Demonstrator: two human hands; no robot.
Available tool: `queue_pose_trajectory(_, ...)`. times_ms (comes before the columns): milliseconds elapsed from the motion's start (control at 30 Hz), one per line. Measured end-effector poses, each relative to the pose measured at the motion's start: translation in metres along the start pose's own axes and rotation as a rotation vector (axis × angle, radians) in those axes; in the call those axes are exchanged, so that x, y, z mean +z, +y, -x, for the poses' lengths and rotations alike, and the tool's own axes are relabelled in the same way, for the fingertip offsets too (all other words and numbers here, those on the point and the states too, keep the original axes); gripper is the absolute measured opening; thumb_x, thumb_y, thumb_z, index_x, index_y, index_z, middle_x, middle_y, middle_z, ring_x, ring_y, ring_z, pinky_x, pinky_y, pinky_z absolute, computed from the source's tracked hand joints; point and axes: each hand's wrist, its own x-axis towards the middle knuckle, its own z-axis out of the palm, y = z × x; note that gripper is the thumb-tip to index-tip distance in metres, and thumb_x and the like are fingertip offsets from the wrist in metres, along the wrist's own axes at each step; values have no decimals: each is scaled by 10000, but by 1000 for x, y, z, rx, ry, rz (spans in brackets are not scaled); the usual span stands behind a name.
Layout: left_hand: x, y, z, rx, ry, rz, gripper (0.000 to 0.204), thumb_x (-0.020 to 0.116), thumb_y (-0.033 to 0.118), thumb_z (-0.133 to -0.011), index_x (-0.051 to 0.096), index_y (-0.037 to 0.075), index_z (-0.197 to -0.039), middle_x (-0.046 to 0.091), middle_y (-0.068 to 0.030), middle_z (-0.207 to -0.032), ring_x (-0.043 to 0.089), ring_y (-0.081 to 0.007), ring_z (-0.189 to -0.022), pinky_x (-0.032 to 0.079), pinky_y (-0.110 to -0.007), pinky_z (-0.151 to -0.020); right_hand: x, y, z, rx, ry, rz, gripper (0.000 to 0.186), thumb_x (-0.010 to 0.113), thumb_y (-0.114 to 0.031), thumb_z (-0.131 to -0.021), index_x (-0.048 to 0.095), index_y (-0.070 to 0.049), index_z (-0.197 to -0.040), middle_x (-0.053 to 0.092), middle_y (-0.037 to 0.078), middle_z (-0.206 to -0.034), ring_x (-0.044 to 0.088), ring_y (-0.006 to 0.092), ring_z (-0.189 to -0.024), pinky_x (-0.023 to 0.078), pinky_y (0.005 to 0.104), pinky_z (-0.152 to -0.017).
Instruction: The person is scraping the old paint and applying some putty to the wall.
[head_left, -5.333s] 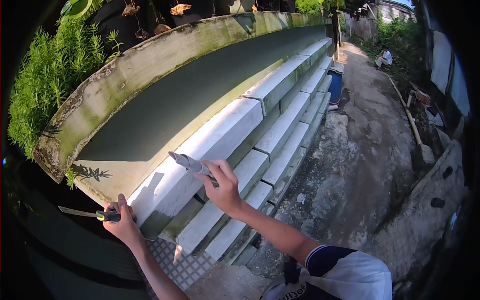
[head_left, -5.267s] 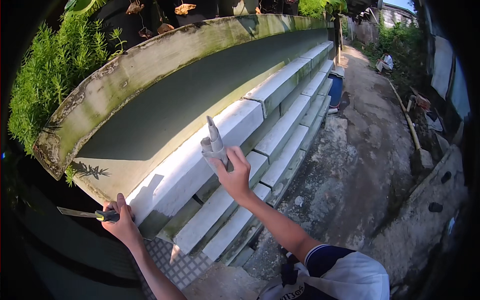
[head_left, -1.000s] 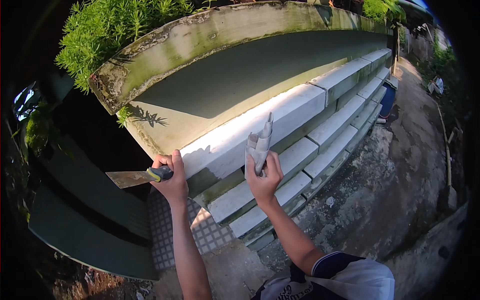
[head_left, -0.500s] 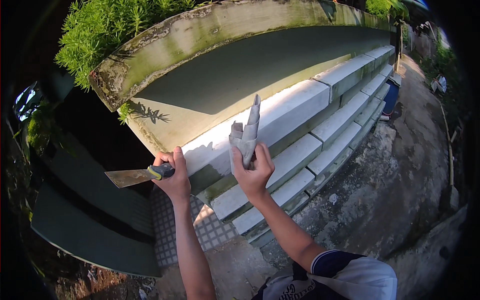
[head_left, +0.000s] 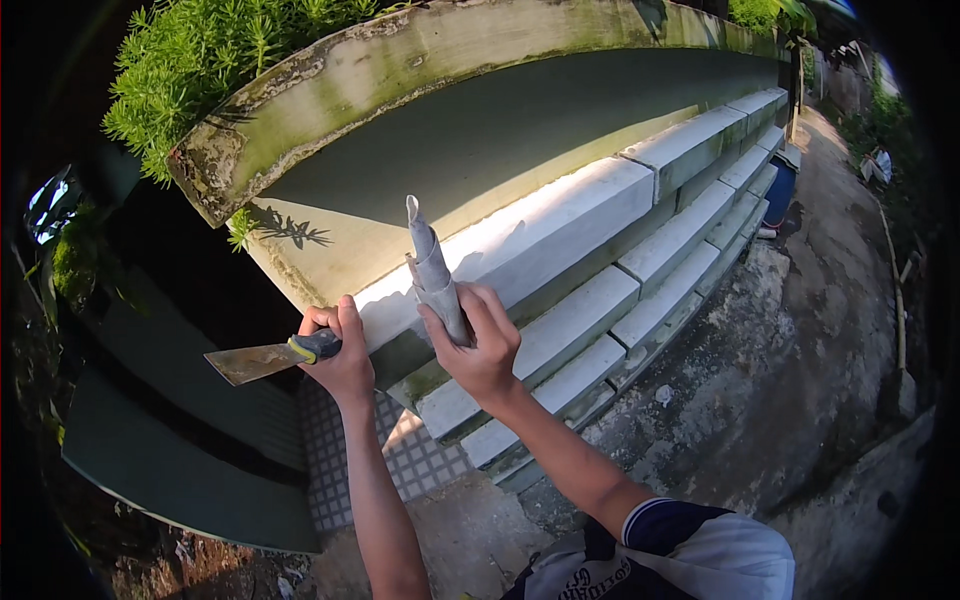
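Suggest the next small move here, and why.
Perhaps the right hand should tip the grey roll down toward the white ledge: the roll's narrow end points up, while the left hand is occupied with the scraper, which points away from the ledge.

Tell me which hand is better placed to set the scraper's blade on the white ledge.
Probably the left hand: it grips the scraper beside the near end of the white ledge, though the blade points away. The right hand holds a rolled grey sheet.
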Motion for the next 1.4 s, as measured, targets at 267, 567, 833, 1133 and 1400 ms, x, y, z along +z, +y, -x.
queue_pose_trajectory(267, 2, -1, -2, 15, -15, -9, 393, 649, 9, -927, 366, 106, -672, 421, 34, -584, 424, -54, -516, 356, -200, -500, -17, 13, 11, 134, -32, 81, 307, 818, -48, -766, 655, 39, -1011, 661, 138, -908, 650, 264, -706, 523, 327, -605)
queue_pose_trajectory(567, 2, 12, -2, -44, -34, 70, 407, 657, -16, -917, 357, 97, -665, 447, 42, -597, 405, -38, -523, 346, -193, -516, -69, 128, -11, 424, 435, -42, 201, 711, -68, -907, 593, 79, -977, 666, 105, -883, 666, 142, -804, 553, 306, -643)
queue_pose_trajectory(833, 0, -1, -3, 32, -43, -22, 399, 666, 6, -919, 367, 96, -671, 418, 47, -586, 383, -37, -520, 321, -198, -509, -33, 89, 16, 306, 314, -22, 247, 748, -79, -868, 589, 46, -1010, 623, 128, -950, 635, 184, -729, 525, 314, -640)
queue_pose_trajectory(1133, -2, 0, 0, 12, -52, -26, 404, 650, -30, -917, 349, 91, -677, 386, 69, -611, 329, -31, -589, 313, -192, -577, -60, 86, 9, -8, 55, 149, 283, 799, -106, -807, 619, 14, -990, 624, 121, -862, 620, 279, -664, 505, 346, -593)
queue_pose_trajectory(1400, 1, 1, 0, 6, -44, -12, 406, 636, -31, -925, 340, 92, -676, 393, 61, -600, 305, -27, -579, 316, -206, -586, -40, 67, 26, 109, 96, 56, 300, 794, -122, -820, 604, 35, -991, 636, 137, -873, 656, 278, -728, 517, 352, -618)
